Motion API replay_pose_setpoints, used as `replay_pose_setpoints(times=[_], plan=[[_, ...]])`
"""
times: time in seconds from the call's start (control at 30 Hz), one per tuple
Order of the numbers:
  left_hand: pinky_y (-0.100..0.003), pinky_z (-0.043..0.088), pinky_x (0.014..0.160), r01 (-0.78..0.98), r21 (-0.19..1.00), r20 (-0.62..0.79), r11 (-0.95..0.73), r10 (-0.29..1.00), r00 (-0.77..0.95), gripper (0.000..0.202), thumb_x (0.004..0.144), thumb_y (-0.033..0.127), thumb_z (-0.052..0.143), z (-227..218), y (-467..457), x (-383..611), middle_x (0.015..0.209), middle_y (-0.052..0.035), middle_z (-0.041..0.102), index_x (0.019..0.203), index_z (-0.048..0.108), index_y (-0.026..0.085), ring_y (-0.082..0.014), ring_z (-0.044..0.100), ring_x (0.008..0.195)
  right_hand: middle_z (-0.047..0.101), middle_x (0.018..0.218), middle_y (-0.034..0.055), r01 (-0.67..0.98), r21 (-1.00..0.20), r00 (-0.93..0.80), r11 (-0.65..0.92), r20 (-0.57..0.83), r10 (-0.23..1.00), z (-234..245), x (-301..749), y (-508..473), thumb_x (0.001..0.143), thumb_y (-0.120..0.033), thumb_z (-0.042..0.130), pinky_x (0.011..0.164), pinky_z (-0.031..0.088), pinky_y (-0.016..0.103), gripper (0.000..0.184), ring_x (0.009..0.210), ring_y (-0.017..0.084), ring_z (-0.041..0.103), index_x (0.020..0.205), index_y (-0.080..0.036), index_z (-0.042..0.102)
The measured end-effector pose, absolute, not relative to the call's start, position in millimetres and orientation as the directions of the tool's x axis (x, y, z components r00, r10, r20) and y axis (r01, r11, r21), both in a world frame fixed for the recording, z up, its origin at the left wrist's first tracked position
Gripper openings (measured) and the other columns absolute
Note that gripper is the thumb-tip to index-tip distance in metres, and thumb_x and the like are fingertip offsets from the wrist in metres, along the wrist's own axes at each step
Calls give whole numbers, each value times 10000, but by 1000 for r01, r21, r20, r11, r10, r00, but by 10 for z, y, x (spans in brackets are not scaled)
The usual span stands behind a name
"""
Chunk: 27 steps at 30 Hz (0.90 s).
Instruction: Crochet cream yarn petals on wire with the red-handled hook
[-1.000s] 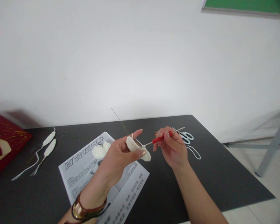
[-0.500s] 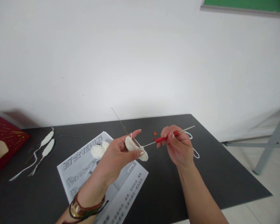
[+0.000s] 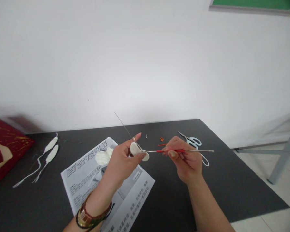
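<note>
- Red panel (image 3: pixel 14 138) with gold markings, left edge of the frame.
- Two white crocheted pieces with tails (image 3: pixel 52 154), side by side on the table (image 3: pixel 222 180), left.
- Printed sheet (image 3: pixel 137 190), lower centre-left, partly under the left forearm; white yarn bundle (image 3: pixel 102 158) on it.
- Left hand (image 3: pixel 122 161), centre: thumb laid across, fingers clamped on the white crocheted piece (image 3: pixel 134 148), index finger extended up and right with yarn round it. Fingertip drawn back slightly leftward since half a second ago; more of the piece is now covered.
- Thin wire (image 3: pixel 122 123), slanting to the upper left from the piece.
- Orange marker (image 3: pixel 162 139) and red stick (image 3: pixel 161 145), centre-right.
- Crochet hook (image 3: pixel 180 150), red grip, left end at the piece's edge; now nearly level, formerly tilted up rightward.
- Right hand (image 3: pixel 186 164), centre-right: fingers closed on the grip, forearm rising from lower right; lower than before.
- Scissors (image 3: pixel 189 139), right, uncovered by that shift.
</note>
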<state>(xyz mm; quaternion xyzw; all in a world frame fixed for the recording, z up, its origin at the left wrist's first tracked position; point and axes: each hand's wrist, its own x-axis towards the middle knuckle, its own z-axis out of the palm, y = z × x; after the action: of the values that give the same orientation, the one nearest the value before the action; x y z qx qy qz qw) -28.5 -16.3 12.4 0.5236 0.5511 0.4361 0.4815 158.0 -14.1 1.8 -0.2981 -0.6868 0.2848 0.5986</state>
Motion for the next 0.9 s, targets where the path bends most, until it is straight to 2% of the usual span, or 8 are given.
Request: replay_pose_setpoints(times=[0.07, 0.2, 0.3, 0.37, 0.53, 0.7, 0.8, 0.9], plan=[[-247, 389, 540, 249, 968, -4, 16, 999, -47, 625, 656, 218, 681, 88, -126, -284, 651, 17, 626, 1264, 544, 184, -139, 513, 570, 607, 709, 35, 185, -623, -175, 760, 740, 649, 19, 1530, -164, 816, -122, 554, 571, 445, 294, 103, 642, 155, 556, 849, -182, 630], [-237, 383, 520, 353, 934, 109, -47, 981, -158, 600, 681, 245, 657, 21, -89, -275, 612, 33, 620, 1267, 542, 182, -128, 477, 543, 644, 742, 66, 296, -297, -296, 908, 875, 383, -53, 1391, -194, 770, -39, 564, 576, 481, 288, 216, 646, 153, 554, 959, -138, 598], [-250, 433, 600, 313, 944, 179, -109, 963, -204, 613, 702, 254, 652, -19, -102, -255, 695, 19, 677, 1297, 509, 221, -138, 528, 600, 674, 792, 93, 419, -79, -390, 905, 884, 258, -144, 1326, -199, 764, -60, 605, 607, 512, 303, 270, 691, 175, 583, 1029, -111, 584], [-263, 454, 687, 284, 948, 207, -143, 956, -209, 611, 720, 252, 644, -31, -112, -248, 793, -6, 709, 1311, 491, 229, -154, 574, 694, 683, 805, 98, 468, -17, -413, 883, 880, 235, -187, 1317, -193, 762, -73, 625, 631, 525, 311, 290, 721, 187, 599, 1047, -100, 585], [-248, 440, 811, 140, 977, 189, -162, 961, -204, 544, 705, 226, 672, -14, -80, -268, 938, -23, 702, 1239, 565, 210, -144, 591, 822, 694, 826, 104, 446, 1, -407, 895, 891, 202, -220, 1336, -165, 765, -71, 626, 660, 549, 311, 297, 758, 188, 620, 1060, -89, 590], [-208, 430, 787, -127, 975, 147, -181, 961, -235, 529, 700, 183, 694, 0, -69, -233, 711, 61, 618, 1212, 583, 252, -75, 550, 691, 696, 851, 124, 398, -7, -420, 917, 888, 189, -233, 1333, -138, 731, -38, 649, 688, 557, 327, 349, 802, 203, 624, 1074, -79, 601], [-218, 424, 819, -220, 945, 183, -242, 949, -256, 551, 690, 163, 713, -12, -109, -178, 692, 68, 609, 1212, 580, 276, -68, 555, 690, 694, 903, 142, 343, -97, -352, 934, 909, 224, -212, 1324, -124, 730, 14, 608, 703, 559, 340, 401, 840, 205, 624, 1118, -87, 589], [-247, 418, 868, -270, 916, 230, -297, 940, -254, 577, 680, 143, 726, -29, -139, -139, 690, 60, 623, 1216, 573, 292, -86, 580, 749, 698, 925, 122, 265, -261, -229, 928, 918, 324, -163, 1313, -122, 712, 65, 587, 699, 557, 334, 470, 829, 189, 636, 1134, -143, 590]])
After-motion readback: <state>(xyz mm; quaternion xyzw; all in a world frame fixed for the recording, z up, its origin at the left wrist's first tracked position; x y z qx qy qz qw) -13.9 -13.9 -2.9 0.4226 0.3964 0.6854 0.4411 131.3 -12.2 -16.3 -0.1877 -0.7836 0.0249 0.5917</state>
